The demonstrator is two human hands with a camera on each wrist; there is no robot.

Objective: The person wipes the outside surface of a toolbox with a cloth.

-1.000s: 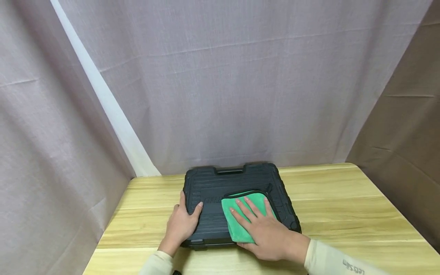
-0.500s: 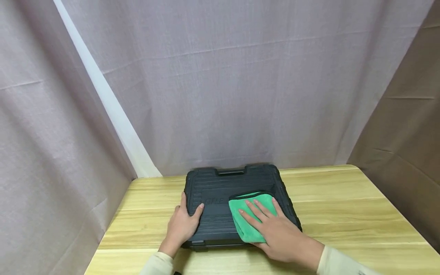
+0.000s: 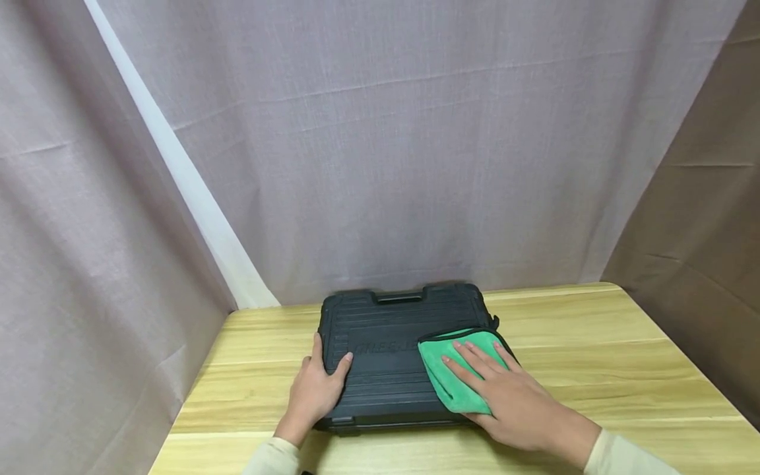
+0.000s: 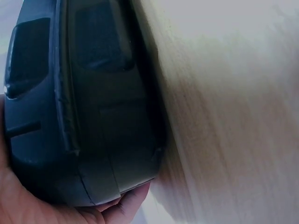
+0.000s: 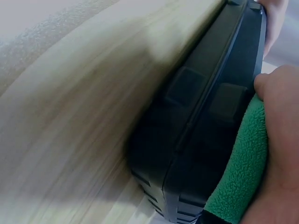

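Observation:
A closed black plastic tool case [image 3: 380, 356] lies flat on the wooden table [image 3: 594, 356], its handle toward the curtain. My left hand [image 3: 315, 389] rests on the case's near left corner, thumb on the lid and fingers against the side. My right hand [image 3: 505, 389] lies flat with straight fingers on a folded green cloth [image 3: 457, 376], pressing it onto the lid's right edge. The left wrist view has the case's side [image 4: 93, 116] against my palm. In the right wrist view the green cloth [image 5: 238, 177] sits between my hand and the case [image 5: 196, 126].
Grey curtains [image 3: 380, 145] hang close behind and to the left of the table, a brown one [image 3: 700, 218] to the right. Bare table top [image 3: 623, 330] stretches to the right of the case.
My right hand has slid the green cloth rightward across the lid, from its middle to its right edge. The left hand has stayed on the near left corner.

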